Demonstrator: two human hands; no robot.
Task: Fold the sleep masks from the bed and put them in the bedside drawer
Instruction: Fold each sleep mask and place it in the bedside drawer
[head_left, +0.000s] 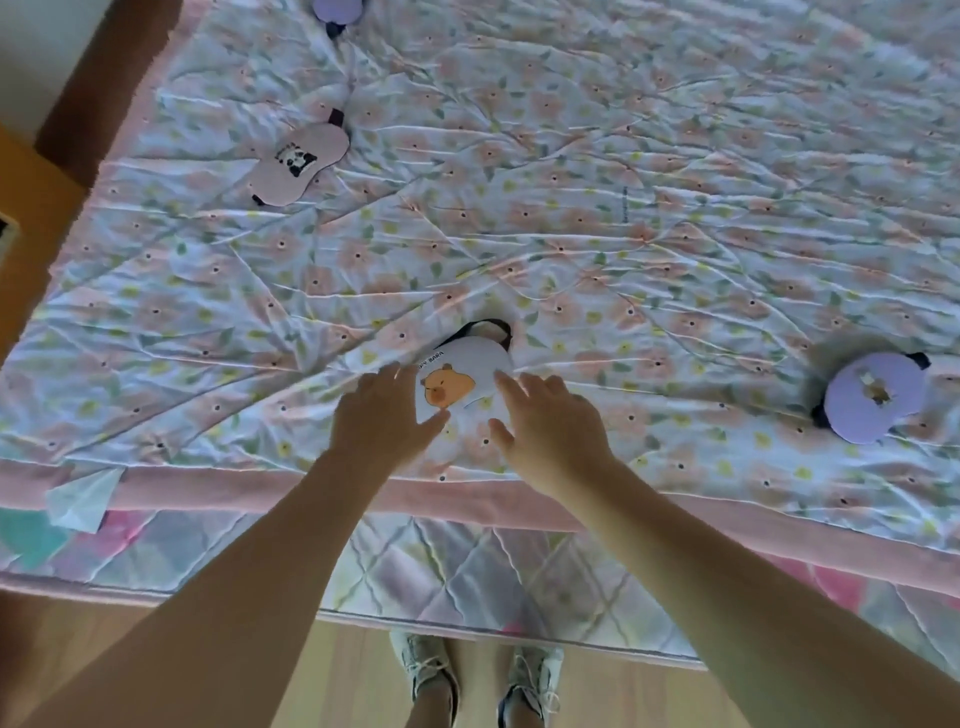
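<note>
A white sleep mask with an orange bear print lies folded on the floral bedspread, its black strap looping out behind it. My left hand hovers at its left edge and my right hand at its right edge, both with fingers spread and holding nothing. A pink mask with a panda print lies flat at the far left. A purple mask lies folded at the right. Another purple mask shows partly at the top edge.
The bed's pink border runs along the near edge, with a quilted mattress side below it. A white tissue-like scrap lies at the near left. A wooden piece of furniture stands at the left. My shoes stand on the wood floor.
</note>
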